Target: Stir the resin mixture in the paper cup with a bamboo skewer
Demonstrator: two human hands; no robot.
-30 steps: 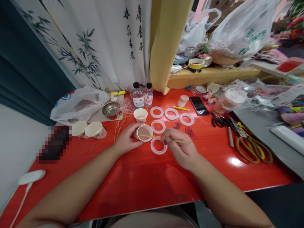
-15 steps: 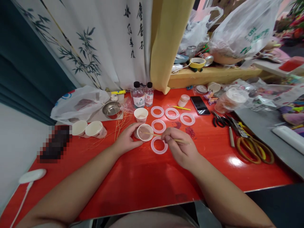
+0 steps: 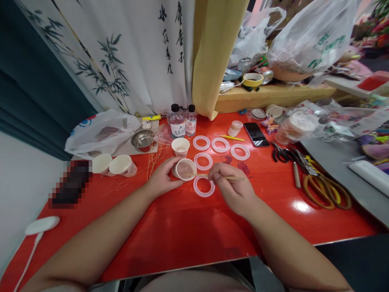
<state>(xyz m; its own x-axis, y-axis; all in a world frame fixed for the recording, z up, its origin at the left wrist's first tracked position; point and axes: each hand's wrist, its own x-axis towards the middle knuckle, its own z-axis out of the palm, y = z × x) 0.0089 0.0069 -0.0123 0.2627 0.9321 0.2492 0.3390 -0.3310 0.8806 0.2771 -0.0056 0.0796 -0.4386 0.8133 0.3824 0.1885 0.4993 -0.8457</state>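
My left hand [image 3: 165,177] is wrapped round a paper cup [image 3: 185,169] that leans toward me with clear liquid in it. Between the fingers of my right hand [image 3: 231,187] is a thin wooden stick [image 3: 235,178]; its far end reaches over the cup's rim into the liquid. Under the stick and right of the cup lies a translucent ring mold [image 3: 204,186], and another ring mold [image 3: 203,161] is just beyond it. A second paper cup [image 3: 180,147] stands right behind the held one. Bottle A [image 3: 177,125] and bottle B [image 3: 191,121] stand behind that.
Farther ring molds [image 3: 220,145] lie beside yellow tweezers [image 3: 232,138] and a small lidded jar [image 3: 235,128]. To the right are a phone [image 3: 257,134] and large scissors [image 3: 322,192]. At left stand two paper cups [image 3: 121,166], a metal bowl [image 3: 142,140] and a plastic bag [image 3: 100,132].
The stick and my right hand have shifted slightly to the right, with the stick's tip still in the cup. My left hand and the cup have stayed in place.
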